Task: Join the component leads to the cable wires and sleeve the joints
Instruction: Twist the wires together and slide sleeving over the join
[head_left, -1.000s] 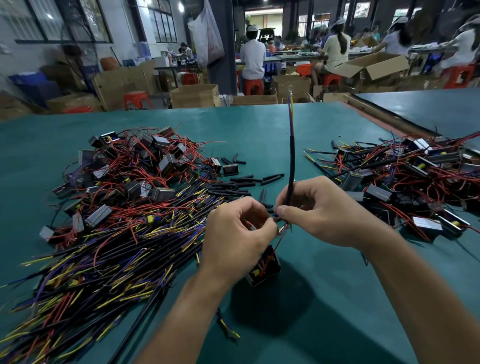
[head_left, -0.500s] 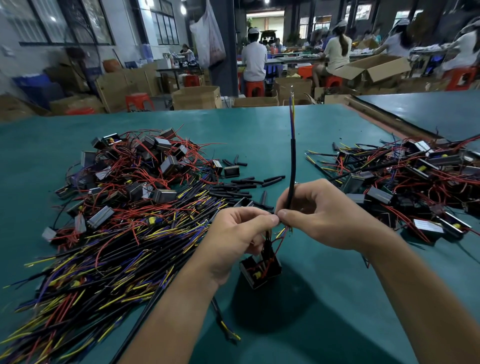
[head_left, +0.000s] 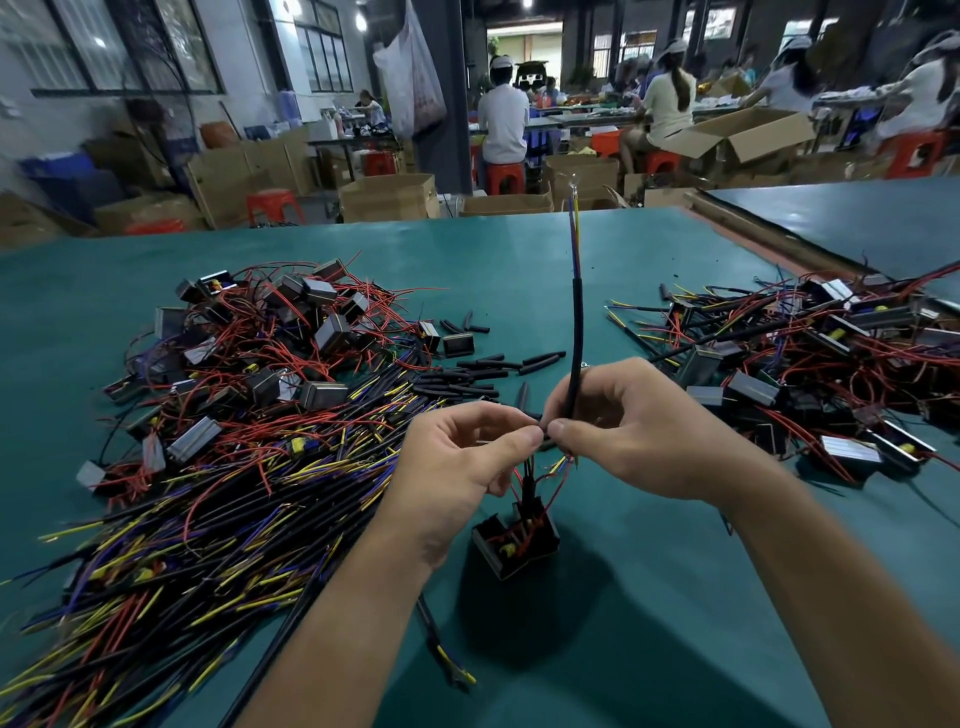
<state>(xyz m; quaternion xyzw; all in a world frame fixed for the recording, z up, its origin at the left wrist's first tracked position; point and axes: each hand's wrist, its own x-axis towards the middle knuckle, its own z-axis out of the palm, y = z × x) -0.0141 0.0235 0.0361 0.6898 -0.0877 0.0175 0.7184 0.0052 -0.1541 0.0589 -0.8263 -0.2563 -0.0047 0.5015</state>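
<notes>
No readable brands or labels anywhere, the white stickers on the little boxes are too small and blurry to make out. Both hands meet over the green counter (head_left: 675, 597): left hand (head_left: 457, 478) and right hand (head_left: 639, 431) pinch thumb-to-thumb at the bottom end of a black cable (head_left: 576, 332) that stands nearly straight up, with blue and yellow wires poking out its top. Below the pinch, red leads and a short black sleeve run down to a small black component (head_left: 514, 543) hanging just under the fingers, open side facing the camera with a yellow bit inside. Left of the hands there's a big pile of cables (head_left: 182, 545) with components mixed in, loose black sleeves (head_left: 488, 371) lying behind, and another pile (head_left: 831, 358) on the right. Open cardboard boxes (head_left: 387, 197) sit past the counter, contents hidden.
</notes>
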